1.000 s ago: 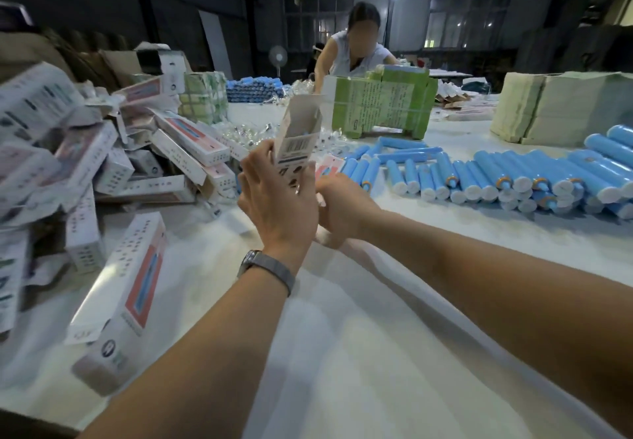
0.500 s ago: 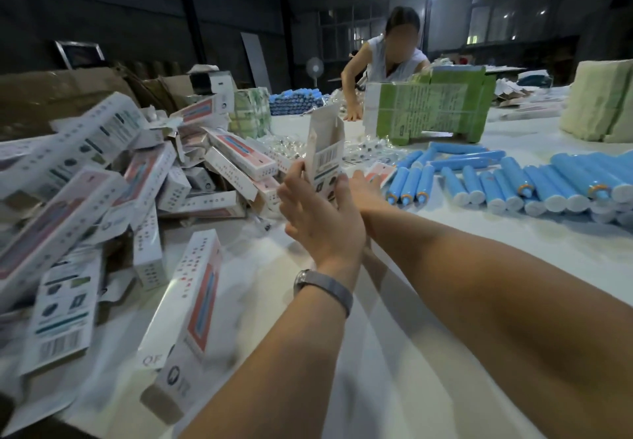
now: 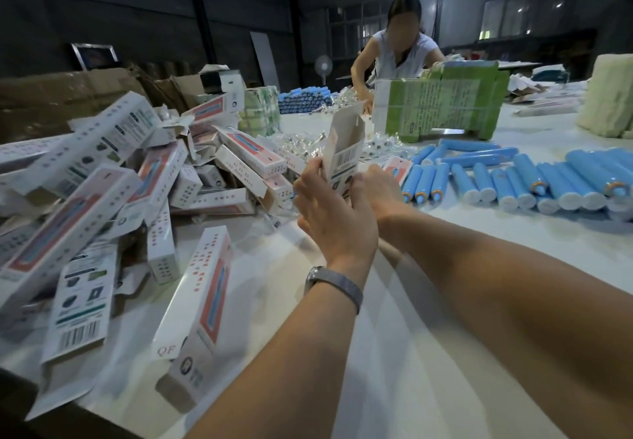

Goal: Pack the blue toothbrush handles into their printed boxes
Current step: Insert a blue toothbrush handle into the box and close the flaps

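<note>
A tall, narrow white box point(image 3: 344, 154) stands upright in the middle of the white table point(image 3: 445, 353), held between both hands. Its top flap is open and shows brown cardboard inside; the near face carries a black barcode, a teal stripe and small dark product pictures, too small to read.

The left hand point(image 3: 334, 222) grips the box from its left side, fingertips curled onto the left edge and thumb behind; a grey mesh watch band point(image 3: 337, 286) sits on that wrist. The right hand point(image 3: 378, 190) is curled round the lower right part of the box, fingers mostly hidden behind it, so how they lie cannot be told beyond the grasp.

From the box, at 3 o'clock, blue toothbrush handles point(image 3: 513, 181) lie in a loose row on the table, white caps toward the camera, a few with orange rings. At 9 o'clock a big heap of printed boxes point(image 3: 137, 171) sprawls, white with red and blue panels and rows of red dots. At 7 o'clock one closed box point(image 3: 198, 308) lies near the table edge, with the letters "QF" in red on its end.

At 1 o'clock stands a bundle of green printed cartons point(image 3: 442, 106), text illegible. Behind it, at 12 o'clock, another person point(image 3: 397, 51) leans over the table. Small clear packets point(image 3: 301, 144) are scattered just beyond the held box.
</note>
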The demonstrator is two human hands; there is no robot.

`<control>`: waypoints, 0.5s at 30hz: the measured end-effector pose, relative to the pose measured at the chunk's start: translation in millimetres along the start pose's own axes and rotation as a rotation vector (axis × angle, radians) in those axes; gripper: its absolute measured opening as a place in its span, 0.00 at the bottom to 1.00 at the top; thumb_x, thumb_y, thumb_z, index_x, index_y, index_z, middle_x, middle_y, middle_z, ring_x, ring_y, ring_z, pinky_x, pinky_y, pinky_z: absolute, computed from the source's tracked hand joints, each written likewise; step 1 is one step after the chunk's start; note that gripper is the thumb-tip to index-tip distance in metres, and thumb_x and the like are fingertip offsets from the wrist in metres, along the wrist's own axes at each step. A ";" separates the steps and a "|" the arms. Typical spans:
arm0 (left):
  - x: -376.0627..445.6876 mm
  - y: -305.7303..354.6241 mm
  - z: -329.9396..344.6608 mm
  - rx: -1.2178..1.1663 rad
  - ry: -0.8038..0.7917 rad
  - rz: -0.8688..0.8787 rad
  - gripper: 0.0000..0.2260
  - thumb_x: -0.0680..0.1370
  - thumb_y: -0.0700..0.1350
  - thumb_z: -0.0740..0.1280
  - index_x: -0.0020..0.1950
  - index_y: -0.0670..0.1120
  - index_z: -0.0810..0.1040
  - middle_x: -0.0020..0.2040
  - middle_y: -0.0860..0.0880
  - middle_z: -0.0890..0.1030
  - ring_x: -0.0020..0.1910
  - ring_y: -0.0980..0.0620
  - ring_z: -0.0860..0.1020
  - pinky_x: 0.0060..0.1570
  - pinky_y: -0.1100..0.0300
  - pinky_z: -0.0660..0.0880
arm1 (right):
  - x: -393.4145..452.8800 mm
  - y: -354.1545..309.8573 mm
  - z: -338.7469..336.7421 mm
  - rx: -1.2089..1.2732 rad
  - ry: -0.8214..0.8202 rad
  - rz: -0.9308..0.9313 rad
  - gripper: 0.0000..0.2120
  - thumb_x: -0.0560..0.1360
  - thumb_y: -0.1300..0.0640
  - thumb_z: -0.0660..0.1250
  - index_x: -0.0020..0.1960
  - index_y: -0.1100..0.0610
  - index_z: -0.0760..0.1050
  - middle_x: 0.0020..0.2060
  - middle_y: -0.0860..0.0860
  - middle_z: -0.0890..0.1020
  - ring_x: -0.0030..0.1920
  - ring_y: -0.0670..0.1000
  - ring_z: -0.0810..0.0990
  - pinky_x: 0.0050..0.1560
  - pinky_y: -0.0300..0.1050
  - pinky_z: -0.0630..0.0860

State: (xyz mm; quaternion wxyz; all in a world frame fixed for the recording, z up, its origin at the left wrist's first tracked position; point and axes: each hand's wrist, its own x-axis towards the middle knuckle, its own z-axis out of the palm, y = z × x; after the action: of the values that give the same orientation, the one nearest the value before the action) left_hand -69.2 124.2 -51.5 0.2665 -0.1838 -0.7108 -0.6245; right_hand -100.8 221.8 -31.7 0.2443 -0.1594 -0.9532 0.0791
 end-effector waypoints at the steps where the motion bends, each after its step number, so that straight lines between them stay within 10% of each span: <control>1: -0.5 -0.1 -0.2 0.002 -0.010 0.018 0.21 0.79 0.48 0.69 0.67 0.52 0.63 0.66 0.49 0.70 0.67 0.47 0.67 0.63 0.47 0.62 | -0.8 3.4 0.0 -0.012 0.001 -0.001 0.13 0.80 0.55 0.56 0.51 0.58 0.78 0.49 0.59 0.79 0.55 0.59 0.73 0.48 0.50 0.67; 9: -5.9 5.0 -2.3 -0.023 -0.091 0.236 0.21 0.75 0.39 0.72 0.64 0.39 0.68 0.60 0.41 0.72 0.60 0.40 0.72 0.58 0.40 0.72 | -63.3 37.3 -61.5 0.571 0.259 0.048 0.10 0.72 0.59 0.72 0.37 0.45 0.79 0.35 0.40 0.80 0.41 0.44 0.78 0.41 0.29 0.68; 15: -17.6 16.2 -2.2 -0.053 -0.233 0.354 0.20 0.74 0.37 0.72 0.63 0.37 0.70 0.58 0.39 0.73 0.58 0.39 0.72 0.58 0.39 0.72 | -155.4 45.5 -134.2 1.092 0.379 0.139 0.07 0.69 0.56 0.74 0.36 0.44 0.84 0.34 0.43 0.83 0.38 0.44 0.78 0.39 0.37 0.73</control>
State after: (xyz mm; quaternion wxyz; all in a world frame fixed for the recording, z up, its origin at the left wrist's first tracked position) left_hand -45.3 125.7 -49.2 0.2830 -0.3836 -0.6770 -0.5608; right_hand 106.1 221.0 5.9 0.4516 -0.0837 -0.7014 0.5451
